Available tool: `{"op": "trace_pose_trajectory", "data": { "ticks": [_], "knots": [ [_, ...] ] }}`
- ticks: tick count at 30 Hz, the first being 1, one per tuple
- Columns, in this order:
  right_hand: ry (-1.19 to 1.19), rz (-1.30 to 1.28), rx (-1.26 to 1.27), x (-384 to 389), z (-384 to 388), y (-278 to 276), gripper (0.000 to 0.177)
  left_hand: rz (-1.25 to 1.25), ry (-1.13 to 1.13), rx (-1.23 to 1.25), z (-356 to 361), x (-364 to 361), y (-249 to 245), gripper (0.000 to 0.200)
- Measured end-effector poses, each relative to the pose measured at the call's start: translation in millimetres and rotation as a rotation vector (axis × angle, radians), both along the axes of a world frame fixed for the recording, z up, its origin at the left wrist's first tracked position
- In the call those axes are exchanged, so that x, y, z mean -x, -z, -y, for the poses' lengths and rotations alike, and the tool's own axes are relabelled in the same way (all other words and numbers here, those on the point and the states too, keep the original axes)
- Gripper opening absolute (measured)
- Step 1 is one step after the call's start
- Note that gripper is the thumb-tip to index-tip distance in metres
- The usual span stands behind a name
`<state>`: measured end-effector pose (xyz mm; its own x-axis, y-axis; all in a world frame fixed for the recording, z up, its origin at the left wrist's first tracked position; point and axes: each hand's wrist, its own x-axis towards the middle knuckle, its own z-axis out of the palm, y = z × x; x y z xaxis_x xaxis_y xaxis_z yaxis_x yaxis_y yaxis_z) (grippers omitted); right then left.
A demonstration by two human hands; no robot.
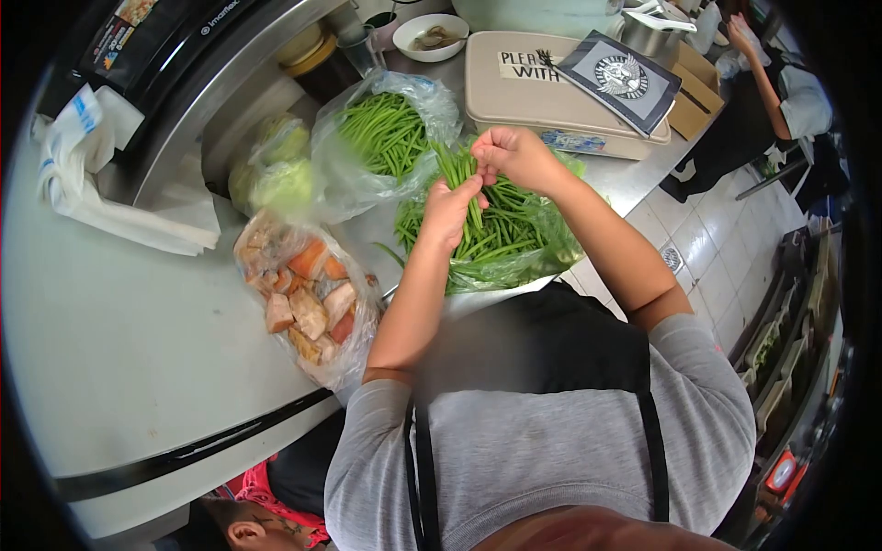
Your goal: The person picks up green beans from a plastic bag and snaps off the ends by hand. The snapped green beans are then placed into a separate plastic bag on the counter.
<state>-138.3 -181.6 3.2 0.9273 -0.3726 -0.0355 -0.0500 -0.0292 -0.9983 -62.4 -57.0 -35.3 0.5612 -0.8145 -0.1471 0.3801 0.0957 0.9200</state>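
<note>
My left hand (450,209) is closed around a small bunch of green beans (456,167), held upright over an open clear plastic bag (514,272). Loose green beans (511,220) fill that bag. At the top of the bunch, my right hand (516,158) pinches with thumb and fingertips, apparently on the end of a green bean; the fingers partly hide it. Just beyond my left hand, another plastic bag (439,103) holds a heap of green beans (384,133).
A bag of orange and pale chunks (314,303) lies left of my forearm, below a bag of pale green vegetables (281,174). Behind stand a beige lidded box (505,78) with a dark booklet (620,81), and a white bowl (430,37). Two other people are nearby.
</note>
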Motion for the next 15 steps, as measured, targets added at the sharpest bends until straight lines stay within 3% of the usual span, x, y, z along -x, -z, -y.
{"op": "trace_pose_trajectory", "data": {
  "ticks": [3, 6, 9, 12, 15],
  "knots": [
    [0.19, 0.181, 0.841, 1, -3, 7, 0.008, 0.074, 0.034, -0.052, 1, -3, -6, 0.015],
    [0.251, 0.253, 1.263, -1, 4, 12, 0.015, -0.035, 0.049, -0.099, -6, -7, -8, 0.014],
    [0.138, -0.131, 1.079, 4, 1, 12, 0.018, -0.295, 0.031, 0.023, -11, -15, -10, 0.012],
    [-0.104, -0.208, 0.797, 10, -3, 16, 0.018, -0.404, 0.041, 0.147, -14, -28, -8, 0.008],
    [-0.188, -0.065, 0.56, 12, -6, 29, 0.018, -0.392, 0.04, 0.203, -15, -31, -14, 0.007]
  ]
}}
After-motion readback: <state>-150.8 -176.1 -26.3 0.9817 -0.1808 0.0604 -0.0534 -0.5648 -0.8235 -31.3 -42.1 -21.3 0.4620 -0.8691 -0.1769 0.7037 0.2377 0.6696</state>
